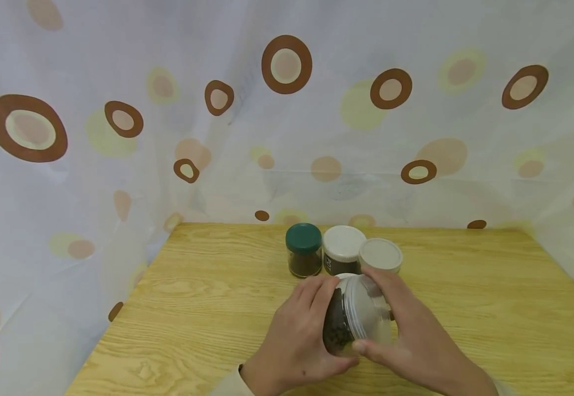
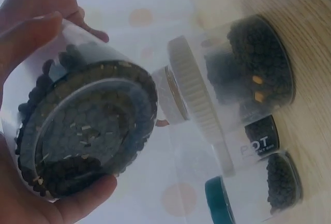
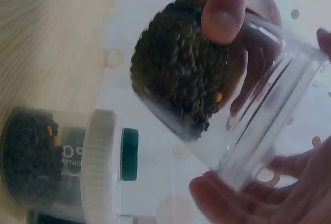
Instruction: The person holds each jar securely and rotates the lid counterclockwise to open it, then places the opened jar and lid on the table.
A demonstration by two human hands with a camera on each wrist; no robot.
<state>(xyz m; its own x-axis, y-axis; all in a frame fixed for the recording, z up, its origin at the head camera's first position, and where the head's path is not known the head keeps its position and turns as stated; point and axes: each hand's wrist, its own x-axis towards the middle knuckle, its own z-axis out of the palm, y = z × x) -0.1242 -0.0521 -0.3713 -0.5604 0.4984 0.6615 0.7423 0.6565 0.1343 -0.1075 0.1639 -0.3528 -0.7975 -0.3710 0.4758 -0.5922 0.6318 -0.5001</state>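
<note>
Both hands hold a clear jar (image 1: pixel 337 324) tipped on its side above the table, with small dark pellets gathered toward its base (image 2: pixel 85 131). My left hand (image 1: pixel 299 335) grips the jar's body, its thumb underneath and fingers over the top. My right hand (image 1: pixel 415 324) curves around the clear lid end (image 1: pixel 368 311), thumb below and fingers above. Seen from the right wrist, the pellets (image 3: pixel 173 69) lie in a slanted heap with an orange bit among them, and the ridged clear lid (image 3: pixel 279 115) sits between the right-hand fingers.
Behind the hands stand a green-lidded jar (image 1: pixel 304 250), a white-lidded jar marked POT (image 1: pixel 343 245) and another white-lidded jar (image 1: pixel 381 254), close together. They hold dark pellets. A wooden table (image 1: pixel 208 308) lies below, with a patterned curtain (image 1: pixel 326 121) around it.
</note>
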